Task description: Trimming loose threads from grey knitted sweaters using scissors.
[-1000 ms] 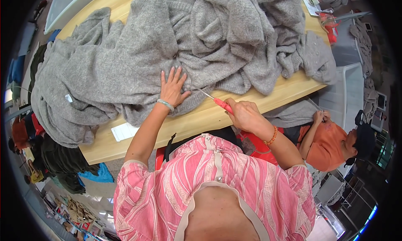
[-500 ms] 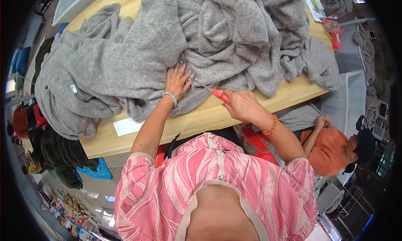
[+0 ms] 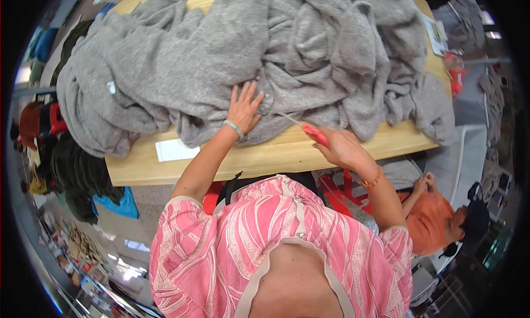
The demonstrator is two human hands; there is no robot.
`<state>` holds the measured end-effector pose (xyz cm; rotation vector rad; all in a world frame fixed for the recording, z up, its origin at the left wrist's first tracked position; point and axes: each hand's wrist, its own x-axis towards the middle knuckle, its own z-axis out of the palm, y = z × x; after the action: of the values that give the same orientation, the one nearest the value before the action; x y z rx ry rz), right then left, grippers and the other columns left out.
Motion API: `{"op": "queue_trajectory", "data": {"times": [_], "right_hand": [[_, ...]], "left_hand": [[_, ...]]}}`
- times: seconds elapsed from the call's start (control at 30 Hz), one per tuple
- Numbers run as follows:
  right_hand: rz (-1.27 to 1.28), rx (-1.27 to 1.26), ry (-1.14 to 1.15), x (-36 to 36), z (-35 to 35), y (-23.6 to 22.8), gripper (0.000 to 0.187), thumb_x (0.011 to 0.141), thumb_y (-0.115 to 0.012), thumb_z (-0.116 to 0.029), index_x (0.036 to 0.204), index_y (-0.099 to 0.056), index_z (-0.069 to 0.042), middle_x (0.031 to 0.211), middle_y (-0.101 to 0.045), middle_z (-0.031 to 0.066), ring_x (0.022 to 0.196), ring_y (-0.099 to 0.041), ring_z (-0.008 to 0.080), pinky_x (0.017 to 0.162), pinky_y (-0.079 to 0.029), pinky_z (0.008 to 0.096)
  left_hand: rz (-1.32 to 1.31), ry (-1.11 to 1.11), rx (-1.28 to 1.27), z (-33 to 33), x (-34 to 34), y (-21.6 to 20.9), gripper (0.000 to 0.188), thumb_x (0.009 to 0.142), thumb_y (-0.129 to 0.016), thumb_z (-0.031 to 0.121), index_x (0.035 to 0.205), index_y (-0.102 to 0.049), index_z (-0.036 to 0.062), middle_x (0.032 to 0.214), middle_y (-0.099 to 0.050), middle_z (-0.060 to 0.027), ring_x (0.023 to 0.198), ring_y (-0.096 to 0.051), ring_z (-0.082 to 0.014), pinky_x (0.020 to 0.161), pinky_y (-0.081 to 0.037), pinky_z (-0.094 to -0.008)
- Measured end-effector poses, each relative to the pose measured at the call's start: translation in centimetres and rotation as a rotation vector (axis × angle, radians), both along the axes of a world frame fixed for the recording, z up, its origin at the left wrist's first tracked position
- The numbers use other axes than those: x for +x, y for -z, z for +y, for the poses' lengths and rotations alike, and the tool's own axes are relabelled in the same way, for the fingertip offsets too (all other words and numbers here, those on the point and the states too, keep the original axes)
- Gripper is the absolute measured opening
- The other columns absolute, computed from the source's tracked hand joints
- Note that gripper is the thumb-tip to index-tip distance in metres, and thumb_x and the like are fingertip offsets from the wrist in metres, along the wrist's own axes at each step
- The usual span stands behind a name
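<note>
A large heap of grey knitted garments [image 3: 193, 69] covers most of the wooden table in front of me. My left hand [image 3: 244, 107] lies flat on the knit with its fingers spread, beside a small ribbed part with buttons [image 3: 266, 100]. Gripped in my right hand [image 3: 343, 148] is a red-handled tool [image 3: 314, 134] with a thin metal shaft. That shaft points left toward my left hand, its tip at a fold of the knit. Whether the tip touches or enters the fabric I cannot tell.
The pale wooden table [image 3: 243, 162] ends just before my body. A white paper slip [image 3: 175, 150] lies at its near left edge. On the right, a person in orange [image 3: 429, 221] sits by a grey-white bin [image 3: 469, 147]. Dark garments [image 3: 83, 174] hang at the left.
The whole view has shifted and tilted a little. My left hand sits slightly nearer to me on the knit, and the tool's tip is a bit farther from it.
</note>
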<state>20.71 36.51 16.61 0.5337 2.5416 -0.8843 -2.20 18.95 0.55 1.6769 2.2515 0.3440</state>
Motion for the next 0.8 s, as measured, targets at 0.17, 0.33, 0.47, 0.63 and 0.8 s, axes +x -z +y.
{"op": "queue_trajectory", "data": {"times": [0.17,0.33,0.47,0.63,0.8], "right_hand": [[-0.004,0.041,0.151,3.1,0.6,1.1,0.025,0.086,-0.060,-0.021,0.100,-0.051,-0.003,0.078,-0.060,0.0247,0.077,-0.058,0.0447,0.066,-0.043,0.0511],[0.049,0.020,0.071,1.5,-0.7,1.5,0.024,0.086,-0.060,-0.019,0.100,-0.050,-0.003,0.076,-0.060,0.0253,0.076,-0.058,0.0454,0.065,-0.043,0.0514],[0.086,-0.001,-0.015,-1.8,-2.0,1.3,0.022,0.086,-0.060,-0.018,0.101,-0.051,-0.004,0.078,-0.061,0.0251,0.077,-0.059,0.0443,0.066,-0.044,0.0509],[0.128,0.102,-0.049,-4.0,-0.5,2.0,0.021,0.085,-0.058,-0.018,0.101,-0.053,-0.006,0.074,-0.063,0.0219,0.074,-0.061,0.0419,0.064,-0.046,0.0495],[-0.015,0.123,-0.316,-8.7,-0.1,0.1,0.027,0.083,-0.055,-0.019,0.106,-0.056,-0.004,0.086,-0.065,0.0212,0.084,-0.064,0.0374,0.070,-0.050,0.0467]], "left_hand": [[0.267,-0.643,0.225,-5.9,0.6,-1.6,0.098,0.065,-0.079,0.026,0.146,-0.025,0.0110,0.152,-0.010,-0.0217,0.141,-0.006,-0.0404,0.110,-0.007,-0.0579],[0.198,-1.442,0.538,-9.6,-8.0,2.8,0.085,0.068,-0.076,0.021,0.139,-0.035,0.0013,0.146,-0.028,-0.0249,0.135,-0.026,-0.0381,0.110,-0.020,-0.0483],[-0.497,-1.267,0.782,-12.0,-12.5,0.8,0.041,0.074,-0.064,0.005,0.115,-0.057,-0.0014,0.108,-0.060,-0.0205,0.100,-0.057,-0.0264,0.089,-0.043,-0.0337],[-1.092,-0.699,0.755,-4.3,-5.1,-14.6,0.018,0.080,-0.053,0.002,0.093,-0.064,-0.0034,0.083,-0.065,-0.0073,0.076,-0.061,-0.0148,0.066,-0.049,-0.0271],[-0.777,0.573,0.459,0.0,3.1,-22.4,0.013,0.067,-0.062,0.010,0.077,-0.056,0.0045,0.074,-0.050,-0.0124,0.070,-0.050,-0.0332,0.064,-0.042,-0.0410]]}}
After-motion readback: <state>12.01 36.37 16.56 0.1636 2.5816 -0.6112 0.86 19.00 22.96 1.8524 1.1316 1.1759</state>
